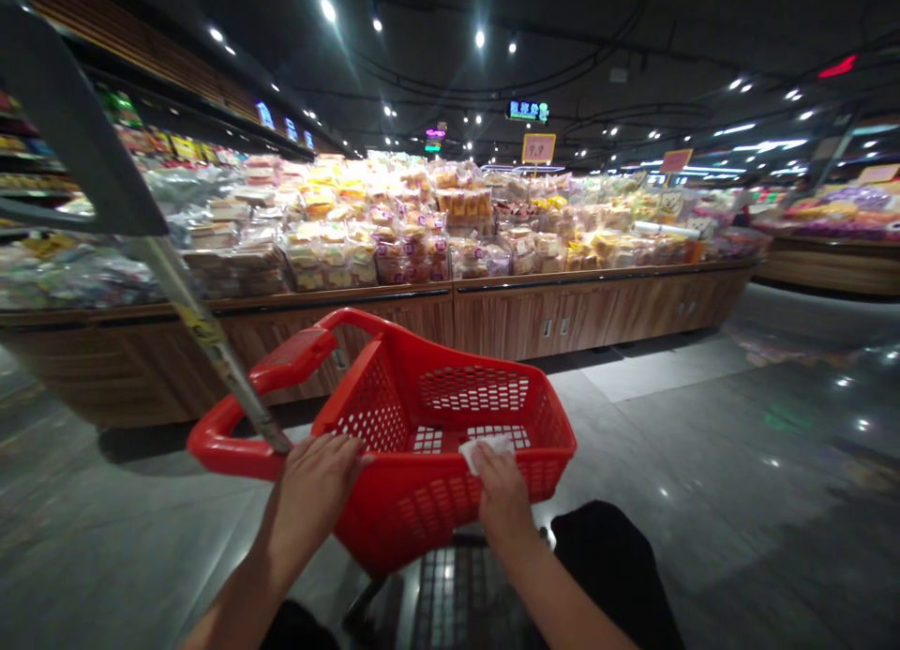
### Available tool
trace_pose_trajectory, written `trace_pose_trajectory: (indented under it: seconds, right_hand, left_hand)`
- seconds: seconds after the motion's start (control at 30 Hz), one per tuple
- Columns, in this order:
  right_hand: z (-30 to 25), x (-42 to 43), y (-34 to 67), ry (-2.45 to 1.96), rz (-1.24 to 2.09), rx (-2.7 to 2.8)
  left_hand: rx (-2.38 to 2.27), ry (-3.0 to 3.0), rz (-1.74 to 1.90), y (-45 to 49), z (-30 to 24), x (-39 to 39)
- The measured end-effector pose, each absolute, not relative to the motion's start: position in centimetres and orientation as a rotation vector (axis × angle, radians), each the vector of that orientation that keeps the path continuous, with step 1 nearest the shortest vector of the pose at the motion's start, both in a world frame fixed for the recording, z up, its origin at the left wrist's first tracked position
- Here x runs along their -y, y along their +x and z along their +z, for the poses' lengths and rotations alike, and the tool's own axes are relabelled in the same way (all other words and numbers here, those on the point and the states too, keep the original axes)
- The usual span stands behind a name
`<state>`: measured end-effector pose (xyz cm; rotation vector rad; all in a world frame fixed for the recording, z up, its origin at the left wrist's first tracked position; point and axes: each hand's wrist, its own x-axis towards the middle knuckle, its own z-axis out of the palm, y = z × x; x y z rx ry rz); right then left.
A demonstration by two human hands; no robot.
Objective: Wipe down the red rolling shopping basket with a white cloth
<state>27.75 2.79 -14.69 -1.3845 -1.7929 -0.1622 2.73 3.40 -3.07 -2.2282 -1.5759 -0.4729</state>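
Note:
A red plastic shopping basket (422,415) sits tilted on a dark wire cart (450,594) in front of me. My left hand (316,486) rests on the basket's near rim beside its red handle (232,444), fingers curled over the edge. My right hand (499,495) presses a small white cloth or tissue (485,446) against the near rim, fingers closed on it. The basket holds nothing that I can see.
A long wooden display counter (492,317) piled with packaged bread and cakes (394,228) runs across ahead. A grey metal pole (175,284) slants down at the left to the basket handle. Shiny grey floor (738,481) stretches to the right. Price signs hang above.

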Motion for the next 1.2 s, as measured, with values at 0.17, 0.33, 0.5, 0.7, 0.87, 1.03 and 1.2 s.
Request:
trace_pose_trajectory:
  seconds: [0.17,0.33,0.5,0.7,0.87,1.03,1.2]
  right_hand:
    - [-13.7,-3.3,23.7,-1.233,-0.032,1.896]
    - [-15.0,-2.7,29.3,-1.309,-0.076,1.847]
    - [-15.7,-2.8,31.1,-1.38,-0.061,1.737]
    - [-13.5,-3.9,24.6,-1.262,0.08,1.798]
    - [-13.5,-3.5,27.0,-1.336,0.193,1.82]
    - [-15.3,-2.2,35.0,-1.486,0.138,1.684]
    - [-15.1,-1.8,36.4,-1.483,0.126,1.674]
  left_hand:
    - [1.581,-2.271,-0.429,2.2,-2.7,-3.9]
    - [1.602,-2.293,-0.398,1.5,-2.2,-4.3]
    - [1.588,-2.289,-0.369,1.2,-2.4,-4.6]
    - [1.566,-2.293,-0.372,0.6,-2.3,-5.3]
    - [1.542,-2.341,-0.376,-0.4,-2.3,-6.4]
    - [1.558,-2.365,-0.334,-1.4,-2.0,-7.0]
    - [1.599,-2.27,-0.26,0.1,-2.3,-6.8]
